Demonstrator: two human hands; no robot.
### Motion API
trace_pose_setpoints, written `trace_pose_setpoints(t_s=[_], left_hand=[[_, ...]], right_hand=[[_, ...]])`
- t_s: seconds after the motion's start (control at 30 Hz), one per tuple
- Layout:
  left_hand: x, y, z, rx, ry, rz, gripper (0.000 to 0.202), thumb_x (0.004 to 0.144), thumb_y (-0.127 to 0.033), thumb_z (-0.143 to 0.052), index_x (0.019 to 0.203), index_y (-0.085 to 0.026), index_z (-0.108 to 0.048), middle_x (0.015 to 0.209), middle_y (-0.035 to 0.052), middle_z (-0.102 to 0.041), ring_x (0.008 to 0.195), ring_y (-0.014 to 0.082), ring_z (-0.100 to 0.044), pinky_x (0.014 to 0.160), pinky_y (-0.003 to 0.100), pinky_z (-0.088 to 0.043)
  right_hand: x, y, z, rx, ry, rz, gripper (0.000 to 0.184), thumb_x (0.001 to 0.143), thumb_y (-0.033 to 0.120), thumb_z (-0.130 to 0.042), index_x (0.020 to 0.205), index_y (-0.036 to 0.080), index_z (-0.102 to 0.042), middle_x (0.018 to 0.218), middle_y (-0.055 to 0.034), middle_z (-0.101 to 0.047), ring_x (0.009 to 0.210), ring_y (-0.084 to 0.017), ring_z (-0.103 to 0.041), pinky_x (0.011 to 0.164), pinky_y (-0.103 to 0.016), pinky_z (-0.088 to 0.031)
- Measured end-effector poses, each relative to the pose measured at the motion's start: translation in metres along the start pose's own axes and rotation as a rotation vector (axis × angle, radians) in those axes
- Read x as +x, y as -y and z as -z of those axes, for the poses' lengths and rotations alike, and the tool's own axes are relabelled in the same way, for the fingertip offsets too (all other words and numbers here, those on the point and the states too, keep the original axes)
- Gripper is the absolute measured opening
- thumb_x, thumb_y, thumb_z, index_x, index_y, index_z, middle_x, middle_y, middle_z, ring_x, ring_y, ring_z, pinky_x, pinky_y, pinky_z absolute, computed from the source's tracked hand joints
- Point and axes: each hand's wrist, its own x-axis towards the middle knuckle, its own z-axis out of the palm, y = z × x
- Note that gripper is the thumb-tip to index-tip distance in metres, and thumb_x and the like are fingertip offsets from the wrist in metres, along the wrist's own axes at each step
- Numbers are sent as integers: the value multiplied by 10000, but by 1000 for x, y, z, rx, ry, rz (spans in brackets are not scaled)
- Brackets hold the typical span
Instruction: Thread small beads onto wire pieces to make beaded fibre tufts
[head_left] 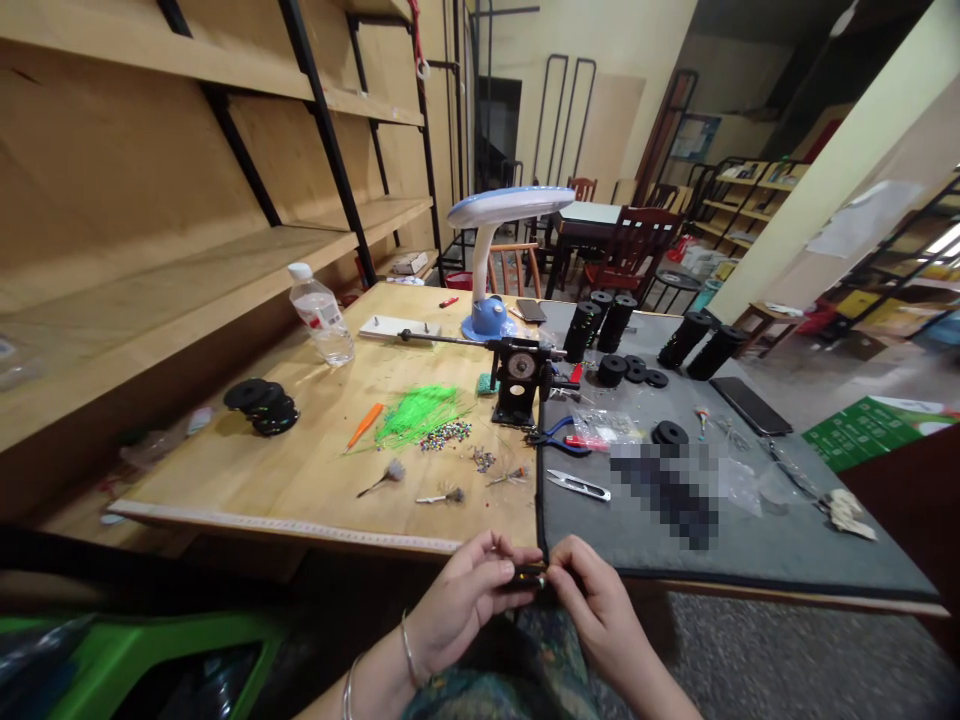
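Note:
My left hand [459,598], with bangles at the wrist, grips a small black spool [528,577] edge-on, just off the table's front edge. Thumb and fingertips of my right hand [597,606] are pinched together at the spool's right side; what they hold there is too small to make out. Beyond my hands lie white thread snips [578,485] and blue-handled pliers [556,437]. To their left are multicoloured beads [445,436], bright green strands [418,414] and an orange pointed tool [364,426]. A black hand-cranked winder [516,380] stands behind them.
A blue-and-white desk lamp [486,318] stands at the back. Black spool stacks [582,332] rise on the grey mat [637,545], and more black spools [262,405] sit at left. A water bottle [322,318] is near the shelves. A phone [750,406] lies at right.

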Motion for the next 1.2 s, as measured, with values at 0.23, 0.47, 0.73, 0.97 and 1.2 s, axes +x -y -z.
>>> trace_pose_setpoints(t_s=[0.23,0.47,0.73,0.97,1.2], left_hand=[[0,5,1,-53,102,-103,520,760,-213,-704,1209,-203,-442,1274,173,-591,1111,275,-592,927,443,-434],[2,7,5,334,51,-165,572,681,-233,-783,1180,-210,-504,1277,139,-570,1258,289,-459,1026,401,-350],[6,4,10,390,111,-52,512,675,-240,-791,1094,-192,-501,1173,147,-642,1084,268,-590,902,395,-432],[7,11,14,132,286,-47,542,692,-180,-779,1147,-181,-484,1200,171,-638,1004,249,-635,877,391,-432],[10,10,16,240,235,-77,602,678,-206,-779,1197,-212,-475,1260,134,-581,1180,278,-520,948,392,-386]], right_hand=[[-10,-4,-25,568,-45,-212,291,936,476,-453,812,214,-468,776,-33,-627,529,-137,-561,495,-246,-473],[-11,-3,-18,164,-140,-4,180,965,314,-430,835,213,-502,960,-83,-636,767,-178,-631,673,-259,-502],[-3,-5,-1,185,47,-58,198,970,296,-417,803,218,-489,921,-62,-649,620,-138,-604,602,-244,-494],[-3,-2,3,332,110,-157,191,966,318,-441,813,216,-495,936,-54,-666,604,-136,-626,576,-245,-511],[-5,-4,-4,18,20,48,142,952,205,-426,825,224,-487,946,-64,-654,786,-171,-637,688,-253,-490]])
